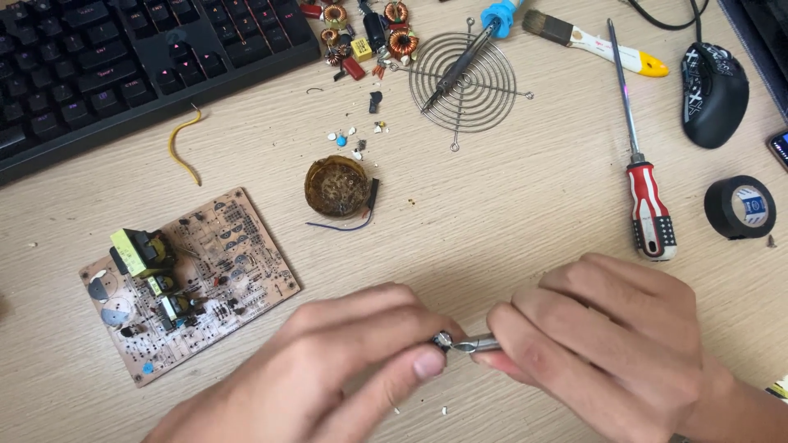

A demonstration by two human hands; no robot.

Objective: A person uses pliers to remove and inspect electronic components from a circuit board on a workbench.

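1. The left hand (345,369) is pinching a small round metallic component (443,339) between thumb and fingertips, low at the centre of the wooden desk (509,213).
2. The right hand (607,328) is clenching around a slim metal tool (480,344), of which only the tip is showing; that tip is meeting the component. Whether it is tweezers or fine pliers cannot be told.
3. A brown circuit board (193,279) is lying well apart to the left, still carrying a yellow transformer (139,250) and other parts, so much of the board appears unstripped.
4. Loose coils and capacitors (369,37) are lying heaped at the top edge beside the keyboard (123,57), which suggests several parts are already off.
5. Small white and blue fragments (349,139) are lying scattered above a round amber tin (336,186).
6. A soldering iron (468,49) is resting across a wire fan guard (464,82); a brush (591,41), a red-handled screwdriver (644,189), a mouse (714,94) and black tape (739,207) are lying untouched to the right.
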